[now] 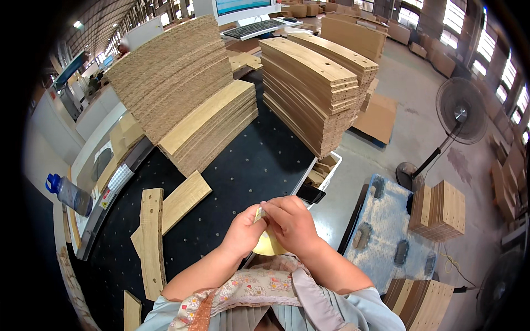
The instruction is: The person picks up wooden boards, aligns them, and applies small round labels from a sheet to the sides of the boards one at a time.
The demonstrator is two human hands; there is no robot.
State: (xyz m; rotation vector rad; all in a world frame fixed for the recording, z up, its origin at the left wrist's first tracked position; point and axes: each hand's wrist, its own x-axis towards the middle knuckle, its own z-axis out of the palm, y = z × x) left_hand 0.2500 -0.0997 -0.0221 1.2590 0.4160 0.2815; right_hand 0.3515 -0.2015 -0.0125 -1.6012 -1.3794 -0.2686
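Note:
Close in front of me, both hands are together around a pale yellow, round-edged thing [270,245] that looks like a roll of tape or labels. My left hand [243,231] grips its left side, thumb up against a narrow pale strip. On the other side my right hand [291,220] has its fingers bent and pinched at the top of that strip. The fingers hide most of the thing. Left of my hands, loose wooden boards [152,237] lie crossed on the black studded table [232,185].
Tall stacks of wooden panels [182,77] and drilled boards [309,83] stand on the table's far side. A monitor with a keyboard [254,28] is behind them. A water bottle [74,196] is at left; a blue pallet [381,237] and standing fan [460,113] are right.

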